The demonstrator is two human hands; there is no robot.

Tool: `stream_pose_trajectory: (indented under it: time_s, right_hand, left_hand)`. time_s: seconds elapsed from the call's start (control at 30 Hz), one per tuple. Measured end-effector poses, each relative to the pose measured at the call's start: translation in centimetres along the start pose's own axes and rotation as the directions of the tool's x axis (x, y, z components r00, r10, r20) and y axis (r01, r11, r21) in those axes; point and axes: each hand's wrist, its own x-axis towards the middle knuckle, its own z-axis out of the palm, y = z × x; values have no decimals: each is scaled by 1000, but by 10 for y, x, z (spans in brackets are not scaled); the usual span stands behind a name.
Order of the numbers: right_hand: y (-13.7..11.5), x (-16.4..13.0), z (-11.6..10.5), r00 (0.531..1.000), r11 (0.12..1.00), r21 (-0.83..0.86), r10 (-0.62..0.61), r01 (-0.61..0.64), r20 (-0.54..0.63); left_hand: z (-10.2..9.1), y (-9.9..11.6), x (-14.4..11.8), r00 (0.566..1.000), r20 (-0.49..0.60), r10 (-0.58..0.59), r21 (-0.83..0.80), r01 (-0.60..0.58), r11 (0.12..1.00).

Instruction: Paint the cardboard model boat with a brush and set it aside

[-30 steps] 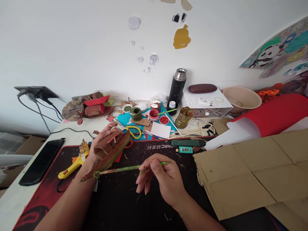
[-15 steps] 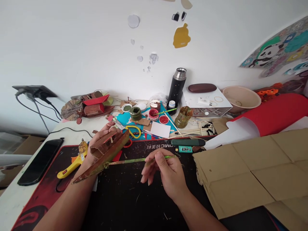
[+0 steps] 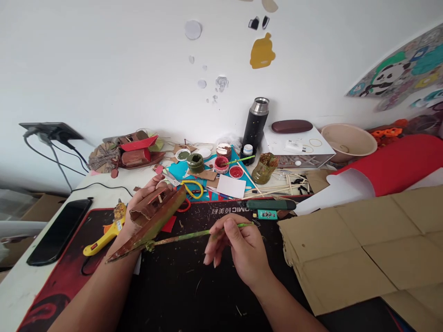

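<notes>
My left hand [image 3: 147, 191] is closed around a small model boat [image 3: 155, 214], tilted with its pointed end toward the lower left. The boat has a brown cabin and a side smeared with green paint. In my right hand [image 3: 238, 244] a thin green paintbrush [image 3: 194, 235] is pinched between thumb and fingers. The brush tip, clotted with green, touches the boat's side near the pointed end. The fingers of my left hand are partly hidden behind the boat.
Behind the boat stand a green paint jar [image 3: 195, 163], a red paint jar [image 3: 221, 164] and a murky water cup [image 3: 265, 168]. A yellow glue gun [image 3: 104, 240] and a phone [image 3: 58, 232] lie at left. Folded cardboard [image 3: 363, 244] covers the right side.
The brush tip has moved down and left along the boat's side toward its pointed end. My right hand keeps its grip, and the boat is held almost in the same place.
</notes>
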Motion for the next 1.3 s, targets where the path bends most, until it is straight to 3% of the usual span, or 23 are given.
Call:
stream_pose_trajectory:
  time_s: [0.23, 0.57, 0.73, 0.9, 1.07, 1.3]
  right_hand:
    - [-1, 1, -2, 999, 999, 29, -39, 39, -5]
    - [3, -1, 1, 1000, 999, 24, 23, -23, 18]
    - [0, 1, 1, 999, 1000, 7, -9, 9, -52]
    - [1, 0, 1, 999, 999, -20, 34, -34, -11]
    - [-1, 1, 0, 997, 998, -56, 9, -13, -74]
    - [0, -2, 2, 999, 996, -71, 45, -45, -10]
  left_hand:
    - [-5, -1, 4, 1000, -26, -1, 8, 2, 1000]
    - [-5, 0, 2, 1000, 23, -12, 39, 11, 999]
    - [-6, 0, 5, 999, 36, -6, 36, 5, 999]
    - [-3, -4, 3, 999, 50, 19, 33, -21, 999]
    - [-2, -4, 3, 999, 39, 0, 47, -2, 999]
    - [2, -2, -1, 1000, 28, 4, 99, -7, 995]
